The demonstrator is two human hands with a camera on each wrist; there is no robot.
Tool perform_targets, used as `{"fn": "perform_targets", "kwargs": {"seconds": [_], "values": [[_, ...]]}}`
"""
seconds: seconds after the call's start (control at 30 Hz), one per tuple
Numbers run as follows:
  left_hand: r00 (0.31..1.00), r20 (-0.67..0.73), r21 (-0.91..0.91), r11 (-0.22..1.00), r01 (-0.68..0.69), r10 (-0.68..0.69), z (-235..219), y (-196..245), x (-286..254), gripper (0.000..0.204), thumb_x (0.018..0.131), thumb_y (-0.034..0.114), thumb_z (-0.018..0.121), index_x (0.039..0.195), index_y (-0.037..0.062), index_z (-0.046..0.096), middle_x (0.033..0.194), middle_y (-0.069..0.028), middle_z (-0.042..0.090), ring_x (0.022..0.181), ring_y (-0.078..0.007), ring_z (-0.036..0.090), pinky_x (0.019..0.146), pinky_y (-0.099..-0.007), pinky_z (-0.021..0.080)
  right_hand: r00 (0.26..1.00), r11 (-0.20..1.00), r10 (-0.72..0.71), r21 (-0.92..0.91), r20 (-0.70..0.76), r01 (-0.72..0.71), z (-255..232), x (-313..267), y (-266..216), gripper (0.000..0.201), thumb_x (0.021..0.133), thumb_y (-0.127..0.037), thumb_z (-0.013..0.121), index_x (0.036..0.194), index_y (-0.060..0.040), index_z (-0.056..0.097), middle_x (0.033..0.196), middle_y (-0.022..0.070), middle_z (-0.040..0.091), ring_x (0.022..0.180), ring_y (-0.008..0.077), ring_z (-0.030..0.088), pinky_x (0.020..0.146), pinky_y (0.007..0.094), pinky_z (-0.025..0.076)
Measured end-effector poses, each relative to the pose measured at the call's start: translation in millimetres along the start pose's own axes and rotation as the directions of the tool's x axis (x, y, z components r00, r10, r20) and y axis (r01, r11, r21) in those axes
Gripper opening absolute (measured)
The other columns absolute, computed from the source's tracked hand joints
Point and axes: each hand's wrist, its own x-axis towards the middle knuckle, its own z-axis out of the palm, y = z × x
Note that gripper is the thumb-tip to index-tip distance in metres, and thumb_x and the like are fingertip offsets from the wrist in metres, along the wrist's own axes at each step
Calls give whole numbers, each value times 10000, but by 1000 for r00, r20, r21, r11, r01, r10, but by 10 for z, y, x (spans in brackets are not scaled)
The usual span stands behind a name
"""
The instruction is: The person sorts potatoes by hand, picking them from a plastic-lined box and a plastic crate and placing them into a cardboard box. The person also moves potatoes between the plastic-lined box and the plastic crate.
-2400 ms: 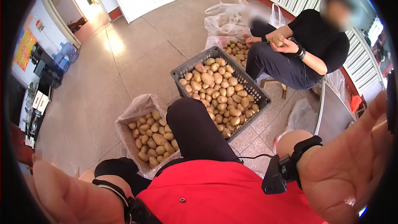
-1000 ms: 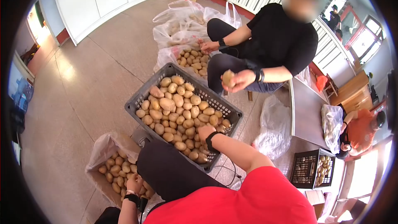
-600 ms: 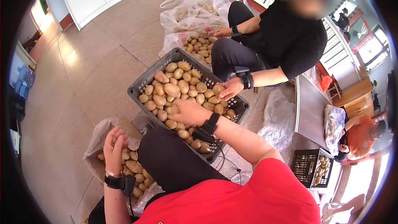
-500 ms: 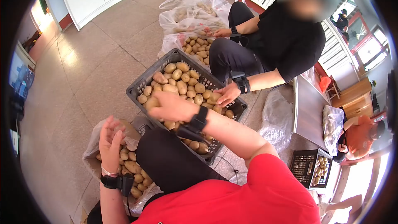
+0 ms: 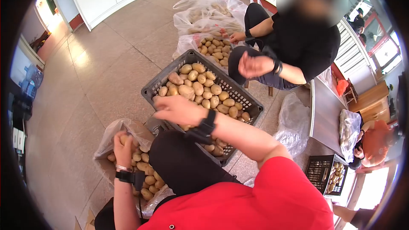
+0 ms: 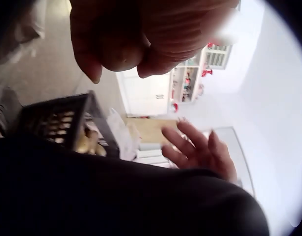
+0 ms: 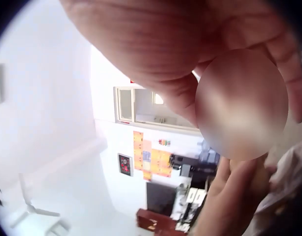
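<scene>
My left hand (image 5: 123, 154) grips a potato (image 5: 124, 138) above the plastic-lined box (image 5: 107, 141) at my left. In the left wrist view the potato (image 6: 120, 55) sits between thumb and fingers. My right hand (image 5: 182, 110) reaches over the near left side of the dark plastic crate (image 5: 254, 107). Its fingers (image 6: 183, 142) are spread and hold nothing in the left wrist view. Potatoes (image 5: 186, 91) fill much of the crate, and more potatoes (image 5: 149, 182) lie in the lined box. A blurred oval covers part of the right wrist view.
Across the crate sits a person in black (image 5: 302, 47), one hand (image 5: 255, 64) raised beside it. Bags of potatoes (image 5: 213, 51) stand behind the crate. At right are a loose plastic bag (image 5: 294, 119), a second crate (image 5: 318, 172) and a person in orange (image 5: 377, 142). My knee (image 5: 183, 157) stands between box and crate.
My right hand swept left across the crate with a potato at its fingertips and is now without it. My left hand, earlier raised and bare, now holds a potato. The other person's hand left the crate.
</scene>
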Motion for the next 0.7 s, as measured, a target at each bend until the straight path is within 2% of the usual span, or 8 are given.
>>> {"fn": "perform_targets", "kwargs": {"seconds": [0.1, 0.13, 0.2, 0.27, 0.3, 0.53, 0.67, 0.7], "values": [[986, -37, 361, 918, 165, -163, 0, -722, -331, 362, 805, 273, 655, 1082, 61, 559, 961, -195, 654, 885, -306, 642, 788, -378, 506, 990, 942, 91, -314, -105, -120, 4, -605, 586, 262, 816, -253, 568, 945, -26, 556, 813, 210, 632, 779, 406, 618, 710, 502, 479], [966, -40, 511, 825, 240, -256, 14, -997, -456, 384, 794, 303, 650, 1076, 57, 560, 959, -229, 657, 926, -358, 641, 807, -410, 503, 934, 849, 351, -440, 59, -292, -21, -846, 732, 248, 818, -243, 551, 939, -27, 566, 814, 202, 632, 793, 402, 620, 715, 510, 482], [897, 27, 587, 733, 344, -442, 44, -1739, -700, 395, 803, 319, 603, 1104, 66, 563, 1024, -258, 640, 986, -417, 607, 859, -460, 485, 966, 719, 251, -680, 66, -141, 85, -1410, 986, 294, 811, -290, 612, 950, -31, 604, 857, 181, 631, 890, 368, 629, 748, 469, 513], [873, 145, 731, 645, 223, -466, 87, -1734, -976, 403, 808, 318, 584, 1121, 64, 563, 1028, -252, 644, 986, -413, 610, 872, -462, 483, 856, 661, 504, -687, 112, -300, 152, -1787, 1123, 345, 824, -337, 609, 984, -32, 587, 1023, 222, 588, 934, 390, 607, 773, 466, 521], [828, 251, 839, 539, 71, -501, 135, -1711, -1077, 412, 814, 317, 565, 1139, 63, 563, 1032, -245, 648, 987, -409, 613, 884, -465, 482, 897, 701, 441, -638, 36, -319, 244, -1966, 1260, 352, 829, -342, 605, 1004, -38, 584, 1026, 221, 584, 941, 391, 605, 772, 465, 521], [784, -15, 765, 498, 409, -621, 256, -1646, -1175, 484, 815, 285, 549, 1223, 25, 534, 1115, -252, 632, 1064, -399, 594, 922, -447, 475, 888, 715, 457, -576, -41, -395, 353, -2158, 1373, 398, 867, -390, 592, 1115, -82, 556, 1154, 191, 542, 902, 393, 624, 747, 493, 519], [895, 202, 507, 824, 251, -397, 180, -2326, -1243, 486, 799, 255, 586, 1227, 31, 529, 1144, -259, 613, 1076, -410, 589, 931, -447, 473, 867, 640, 498, -664, -23, -386, 403, -2121, 1470, 378, 815, -373, 611, 1067, -96, 560, 1230, 194, 506, 863, 382, 648, 727, 499, 518], [842, 185, 583, 746, 321, -507, 158, -2232, -1267, 488, 791, 241, 608, 1227, 39, 520, 1144, -250, 610, 1078, -404, 590, 932, -449, 473, 864, 643, 504, -665, -6, -380, 376, -2094, 1425, 370, 822, -359, 620, 1071, -91, 563, 1248, 198, 487, 882, 389, 641, 742, 502, 517]]}}
